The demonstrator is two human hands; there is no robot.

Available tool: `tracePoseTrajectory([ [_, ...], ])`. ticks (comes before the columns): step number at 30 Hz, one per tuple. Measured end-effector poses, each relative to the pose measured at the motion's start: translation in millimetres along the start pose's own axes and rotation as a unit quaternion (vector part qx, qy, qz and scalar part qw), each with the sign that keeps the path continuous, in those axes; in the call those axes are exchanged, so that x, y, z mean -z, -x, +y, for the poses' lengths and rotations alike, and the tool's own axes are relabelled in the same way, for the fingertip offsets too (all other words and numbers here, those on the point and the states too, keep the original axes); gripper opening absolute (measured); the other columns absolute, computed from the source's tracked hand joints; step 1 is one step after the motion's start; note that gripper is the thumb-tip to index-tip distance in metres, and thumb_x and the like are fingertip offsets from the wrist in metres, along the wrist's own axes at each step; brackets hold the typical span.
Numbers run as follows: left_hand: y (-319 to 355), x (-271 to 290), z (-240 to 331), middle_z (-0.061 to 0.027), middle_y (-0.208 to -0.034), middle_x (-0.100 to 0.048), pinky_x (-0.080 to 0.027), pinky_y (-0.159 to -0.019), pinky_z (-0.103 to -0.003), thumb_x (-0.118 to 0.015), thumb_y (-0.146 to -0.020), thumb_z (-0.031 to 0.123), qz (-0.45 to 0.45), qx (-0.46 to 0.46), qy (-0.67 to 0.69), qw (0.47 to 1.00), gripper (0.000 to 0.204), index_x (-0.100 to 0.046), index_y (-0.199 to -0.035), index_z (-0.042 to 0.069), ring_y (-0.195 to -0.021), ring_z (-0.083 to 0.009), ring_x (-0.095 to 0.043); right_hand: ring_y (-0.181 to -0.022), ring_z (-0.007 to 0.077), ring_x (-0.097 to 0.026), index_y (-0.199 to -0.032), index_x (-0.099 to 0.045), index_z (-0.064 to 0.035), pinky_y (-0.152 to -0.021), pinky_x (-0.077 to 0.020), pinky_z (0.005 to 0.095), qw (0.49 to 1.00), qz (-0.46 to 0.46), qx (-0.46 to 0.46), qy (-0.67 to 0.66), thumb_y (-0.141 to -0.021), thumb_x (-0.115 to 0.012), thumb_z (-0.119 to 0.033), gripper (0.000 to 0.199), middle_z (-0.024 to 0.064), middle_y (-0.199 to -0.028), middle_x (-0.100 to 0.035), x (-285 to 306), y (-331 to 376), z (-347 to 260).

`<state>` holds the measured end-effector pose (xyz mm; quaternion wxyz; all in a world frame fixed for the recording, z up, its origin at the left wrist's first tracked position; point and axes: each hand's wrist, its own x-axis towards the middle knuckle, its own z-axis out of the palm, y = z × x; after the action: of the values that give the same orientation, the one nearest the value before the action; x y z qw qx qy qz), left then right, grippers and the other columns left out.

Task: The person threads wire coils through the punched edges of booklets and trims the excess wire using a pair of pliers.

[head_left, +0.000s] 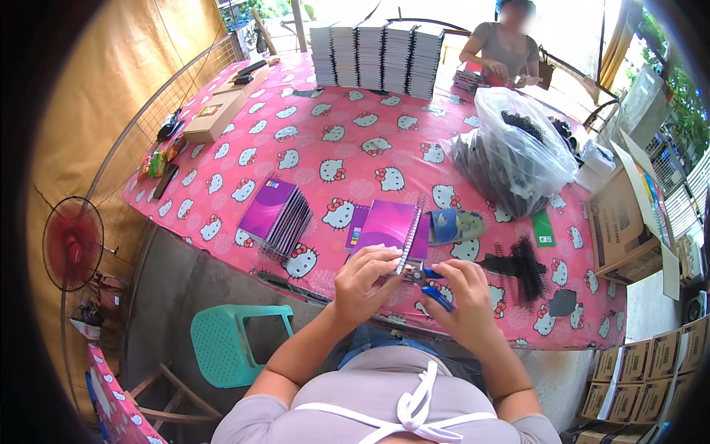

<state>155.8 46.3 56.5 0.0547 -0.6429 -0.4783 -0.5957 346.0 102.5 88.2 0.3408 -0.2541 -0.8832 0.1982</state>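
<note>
Right now your left hand (pixel 364 275) is curled around the near end of a purple notebook (pixel 388 226), fingers pressing on it by its black spiral wire. Your right hand (pixel 464 290) is closed around small blue-handled pliers (pixel 431 287), and their tip meets the end of the wire. The notebook sits close to the near edge of the table (pixel 325 140), about in the middle, with another purple one under it.

Just to the left lies a leaning stack of purple notebooks (pixel 277 214). To the right, near the near right corner, is a bunch of loose black spiral wires (pixel 521 266). A blue cloth thing (pixel 452 226) lies just past your right hand.

Farther back on the right side sits a big clear bag (pixel 518 148) full of black wires. At the far edge stand tall piles of notebooks (pixel 377 58). Another person (pixel 506 48) sits behind the far right corner, hands busy with something small. A flat brown box (pixel 218 115) lies by the left edge.
</note>
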Motion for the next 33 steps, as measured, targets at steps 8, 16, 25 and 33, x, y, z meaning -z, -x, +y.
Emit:
tracePoseTrajectory([
  [8, 4.8, 6.8, -4.8, -0.0149, -0.091, -0.067, -0.054, -0.076, -0.037, -0.075, -0.066, -0.005, -0.011, -0.019, 0.014, 1.0, 0.023, -0.063, -0.085, 0.0, -0.087, -0.0303, -0.066, -0.08, 0.0232, -0.062, -0.102, -0.059, 0.0008, -0.072, -0.0498, 0.0316, 0.92, -0.136, -0.197, -0.309, -0.078, -0.071, -0.012, 0.029, 0.0136, -0.09, -0.064, -7.4, -7.4, 7.9],
  [16, -5.0, 30.4, -29.9, -0.0155, -0.092, -0.064, -0.054, -0.074, -0.033, -0.068, -0.078, -0.007, 0.094, 0.013, 0.114, 0.989, 0.02, -0.051, -0.082, 0.002, -0.087, -0.0217, -0.064, -0.085, 0.0144, -0.059, -0.11, -0.055, 0.0014, -0.073, -0.0513, 0.0267, 0.837, -0.133, -0.261, -0.462, -0.084, -0.067, -0.013, 0.032, 0.0075, -0.093, -0.061, -6.1, -18.9, -1.8],
  [25, 30.5, 166.2, -167.3, -0.0067, -0.081, -0.059, -0.046, -0.07, -0.024, -0.07, -0.085, 0.012, 0.44, 0.303, -0.087, 0.841, 0.027, -0.047, -0.072, 0.006, -0.074, -0.0091, -0.052, -0.096, 0.0277, -0.056, -0.106, -0.057, -0.0016, -0.089, -0.041, 0.0418, 0.975, 0.051, -0.177, 0.125, -0.073, -0.076, -0.024, 0.044, 0.0127, -0.097, -0.059, -70.8, 59.3, 124.1],
  [33, 60.8, 164.5, -202.5, -0.0023, -0.08, -0.06, -0.046, -0.064, -0.02, -0.068, -0.084, 0.008, 0.428, 0.244, -0.09, 0.866, 0.015, -0.054, -0.089, 0.004, -0.071, -0.0069, -0.056, -0.101, 0.0356, -0.051, -0.099, -0.057, -0.0031, -0.086, -0.0424, 0.0465, 0.929, 0.091, -0.255, 0.253, -0.07, -0.076, -0.034, 0.047, 0.0168, -0.111, -0.052, -29.6, 46.5, 159.9],
])
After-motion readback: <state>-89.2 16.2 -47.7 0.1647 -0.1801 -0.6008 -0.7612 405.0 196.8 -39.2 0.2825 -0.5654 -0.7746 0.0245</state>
